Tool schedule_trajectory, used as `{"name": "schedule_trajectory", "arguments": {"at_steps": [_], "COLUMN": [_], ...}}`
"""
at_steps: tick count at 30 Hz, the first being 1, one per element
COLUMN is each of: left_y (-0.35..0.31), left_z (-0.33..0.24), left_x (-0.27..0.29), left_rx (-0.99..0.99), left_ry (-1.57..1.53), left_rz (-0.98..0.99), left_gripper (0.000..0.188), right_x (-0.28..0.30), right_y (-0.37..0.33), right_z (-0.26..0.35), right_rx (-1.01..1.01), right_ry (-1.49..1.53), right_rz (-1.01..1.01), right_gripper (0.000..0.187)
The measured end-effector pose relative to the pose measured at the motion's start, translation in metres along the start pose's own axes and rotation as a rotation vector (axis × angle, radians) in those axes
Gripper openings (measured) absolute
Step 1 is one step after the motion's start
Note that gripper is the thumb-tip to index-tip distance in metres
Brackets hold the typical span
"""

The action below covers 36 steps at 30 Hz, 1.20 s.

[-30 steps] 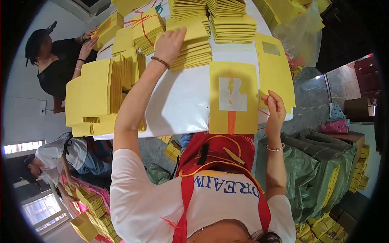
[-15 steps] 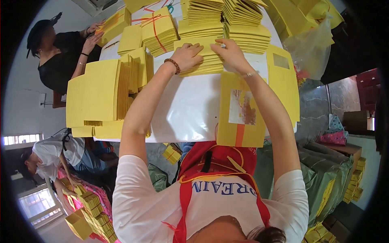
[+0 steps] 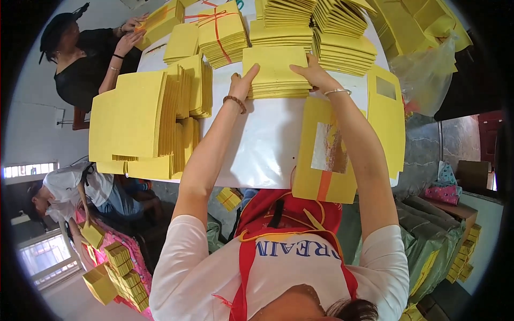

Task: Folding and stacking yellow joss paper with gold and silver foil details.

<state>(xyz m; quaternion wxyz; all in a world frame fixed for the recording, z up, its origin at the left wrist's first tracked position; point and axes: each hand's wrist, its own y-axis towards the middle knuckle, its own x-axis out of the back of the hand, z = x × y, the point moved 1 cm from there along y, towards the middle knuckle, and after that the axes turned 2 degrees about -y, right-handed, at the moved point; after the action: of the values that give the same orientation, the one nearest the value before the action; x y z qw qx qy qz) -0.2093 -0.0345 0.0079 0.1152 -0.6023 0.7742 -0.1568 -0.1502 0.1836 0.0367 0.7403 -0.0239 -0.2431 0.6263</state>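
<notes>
A low stack of yellow paper envelopes [image 3: 279, 67] lies on the white-covered table in front of me. My left hand [image 3: 242, 84] grips its left side, thumb resting on the top sheet and fingers down along the edge. From the right, my right hand [image 3: 316, 76] holds the opposite side in the same way, its thumb pointing inward over the top. Under my right forearm lies a flat yellow envelope [image 3: 316, 179] with a torn whitish and brown patch and an orange stripe; it hangs slightly over the table's near edge.
Taller envelope stacks [image 3: 342, 51] stand just behind the held one. A bundle tied with red ribbon [image 3: 222, 35] is behind left, and upright stacks [image 3: 128, 115] fill the table's left side. A clear plastic bag [image 3: 425, 72] hangs at the right edge. Two other people handle yellow paper at left.
Both hands have gone from lying on top of the stack to gripping its two sides. The view has shifted a little, moving the table's things rightward.
</notes>
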Motion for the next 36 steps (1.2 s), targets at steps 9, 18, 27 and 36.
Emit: {"name": "schedule_trajectory", "arguments": {"at_steps": [9,18,27,36], "left_y": [-0.018,0.003,-0.019,-0.005], "left_z": [-0.03,-0.008,0.015,0.005], "left_x": [-0.013,-0.004,0.0,0.016], "left_rx": [0.208,0.116,-0.154,-0.474], "left_ry": [-0.207,-0.302,-0.557,-0.073], "left_rz": [0.228,0.264,0.381,0.538], "left_gripper": [0.05,0.046,0.055,0.113], "right_x": [0.008,0.001,0.017,0.019], "right_y": [0.004,-0.007,-0.007,-0.018], "right_z": [-0.015,-0.008,-0.021,-0.001], "right_rx": [-0.005,0.06,0.197,0.403], "right_ry": [-0.019,0.188,0.194,0.125], "right_rz": [0.066,0.108,0.297,0.301], "right_gripper": [0.088,0.091,0.107,0.118]}}
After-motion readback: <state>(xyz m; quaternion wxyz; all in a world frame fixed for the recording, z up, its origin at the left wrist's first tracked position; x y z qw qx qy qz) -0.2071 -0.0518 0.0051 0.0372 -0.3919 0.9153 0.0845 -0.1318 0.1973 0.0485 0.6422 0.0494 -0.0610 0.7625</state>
